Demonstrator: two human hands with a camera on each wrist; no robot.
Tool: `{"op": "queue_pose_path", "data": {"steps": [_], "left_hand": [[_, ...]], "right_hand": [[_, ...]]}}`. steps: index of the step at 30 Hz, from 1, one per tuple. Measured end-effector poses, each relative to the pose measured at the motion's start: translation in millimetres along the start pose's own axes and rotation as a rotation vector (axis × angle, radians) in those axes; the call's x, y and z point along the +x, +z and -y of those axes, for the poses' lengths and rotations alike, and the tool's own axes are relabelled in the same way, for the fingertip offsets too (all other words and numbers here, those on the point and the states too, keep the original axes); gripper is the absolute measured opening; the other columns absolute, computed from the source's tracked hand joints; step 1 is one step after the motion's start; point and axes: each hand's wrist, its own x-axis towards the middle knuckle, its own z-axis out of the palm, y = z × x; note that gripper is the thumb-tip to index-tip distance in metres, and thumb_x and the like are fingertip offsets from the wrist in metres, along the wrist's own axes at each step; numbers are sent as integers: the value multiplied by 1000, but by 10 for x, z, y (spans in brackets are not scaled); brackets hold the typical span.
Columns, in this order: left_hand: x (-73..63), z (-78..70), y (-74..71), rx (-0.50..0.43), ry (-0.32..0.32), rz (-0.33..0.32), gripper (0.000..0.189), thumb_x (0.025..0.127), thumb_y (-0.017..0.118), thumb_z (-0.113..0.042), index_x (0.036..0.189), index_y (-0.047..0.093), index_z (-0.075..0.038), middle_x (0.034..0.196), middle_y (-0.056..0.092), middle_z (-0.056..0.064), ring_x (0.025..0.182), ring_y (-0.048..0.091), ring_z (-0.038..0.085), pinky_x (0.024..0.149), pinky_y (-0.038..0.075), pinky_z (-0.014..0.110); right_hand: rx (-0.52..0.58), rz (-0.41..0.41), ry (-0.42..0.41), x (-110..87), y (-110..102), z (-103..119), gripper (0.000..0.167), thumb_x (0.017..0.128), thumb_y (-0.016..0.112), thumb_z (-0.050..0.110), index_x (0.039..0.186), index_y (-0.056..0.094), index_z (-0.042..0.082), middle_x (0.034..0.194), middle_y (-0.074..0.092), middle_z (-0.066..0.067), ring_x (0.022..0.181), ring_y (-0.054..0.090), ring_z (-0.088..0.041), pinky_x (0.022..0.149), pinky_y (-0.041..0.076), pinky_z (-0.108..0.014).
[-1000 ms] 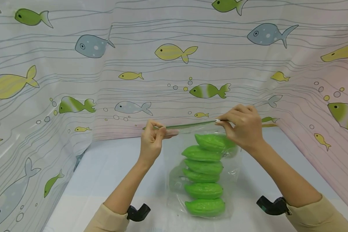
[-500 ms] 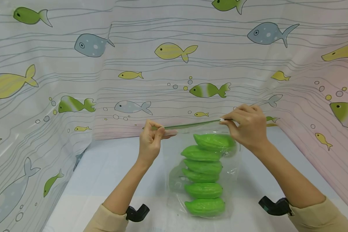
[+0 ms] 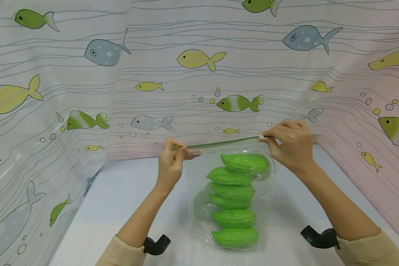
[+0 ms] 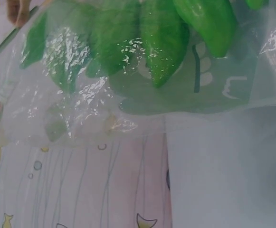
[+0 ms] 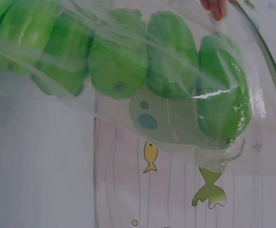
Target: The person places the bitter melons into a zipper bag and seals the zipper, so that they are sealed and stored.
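A clear plastic zip bag hangs upright between my hands, with several green ridged fruits stacked in a column inside. Along its top runs a green zip strip. My left hand pinches the strip's left end between thumb and fingers. Near the right end, my right hand pinches a small white slider on the strip. Through the film the fruits show pointed ends in the left wrist view and blunt ends in the right wrist view, where the green strip curves between both hands.
A white table lies beneath the bag. Behind and at both sides stands a fish-printed curtain. Black wrist cameras sit at the cuffs of both beige sleeves.
My right hand has slid to the right along the strip with the white slider, uncovering the right end of the top fruit. The left hand has barely shifted, still pinching the strip.
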Motion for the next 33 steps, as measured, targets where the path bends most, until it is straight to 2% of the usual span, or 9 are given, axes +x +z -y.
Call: {"op": "queue_pose_path", "data": {"steps": [3, 7, 9, 12, 15, 19, 24, 33], "left_hand": [[-3, -6, -4, -1, -1, -1, 13, 100, 46, -4, 98, 43, 9, 85, 69, 27, 80, 70, 32, 78, 58, 39], [-7, -8, -11, 0, -7, -4, 14, 100, 46, -5, 98, 43, 9, 85, 69, 27, 80, 70, 33, 78, 58, 39], [-9, -5, -17, -2, -13, -8, 15, 100, 47, -5, 99, 43, 10, 85, 69, 27, 80, 70, 33, 78, 58, 39], [-11, 1, -25, -1, -19, -12, 15, 100, 47, -5, 99, 43, 10, 85, 69, 27, 79, 70, 33, 78, 57, 39], [-11, 0, -21, -3, -13, -12, 15, 100, 46, -3, 99, 43, 11, 84, 69, 27, 79, 70, 34, 78, 57, 39], [-10, 5, -15, -8, -11, -9, 15, 100, 46, -3, 99, 42, 11, 84, 69, 28, 79, 70, 34, 78, 58, 39], [-8, 10, -24, 7, -23, -25, 12, 100, 46, -2, 98, 43, 10, 85, 69, 27, 80, 70, 33, 77, 58, 38], [-2, -3, -38, 20, -26, -23, 14, 100, 46, -4, 99, 43, 9, 86, 70, 26, 80, 71, 31, 78, 58, 38]], "right_hand": [[0, 0, -16, -11, -22, -42, 23, 87, 71, 23, 74, 77, 5, 66, 69, -8, 65, 59, -28, 57, 31, -42], [20, -24, -33, -23, -39, -89, 22, 84, 74, 24, 73, 77, 6, 66, 69, -7, 63, 58, -27, 57, 28, -36], [59, -46, -30, -35, -36, -117, 25, 83, 75, 29, 72, 77, 7, 65, 69, -6, 60, 57, -24, 58, 26, -32], [147, -69, -10, -53, -26, -161, 38, 87, 69, 42, 71, 78, 8, 62, 68, -4, 56, 53, -20, 60, 22, -27], [228, -69, 23, -74, -26, -202, 39, 84, 71, 44, 71, 78, 8, 60, 67, -3, 57, 51, -16, 62, 21, -24], [280, -52, 62, -94, -46, -247, 43, 81, 73, 46, 70, 77, 5, 60, 67, -6, 62, 52, -9, 65, 23, -23], [297, -55, 92, -117, -76, -311, 46, 79, 74, 48, 68, 76, 3, 60, 66, -9, 67, 53, -2, 66, 22, -22], [255, -58, 108, -148, -118, -360, 47, 79, 73, 50, 68, 77, 4, 59, 65, -8, 66, 51, -4, 67, 26, -21]]}}
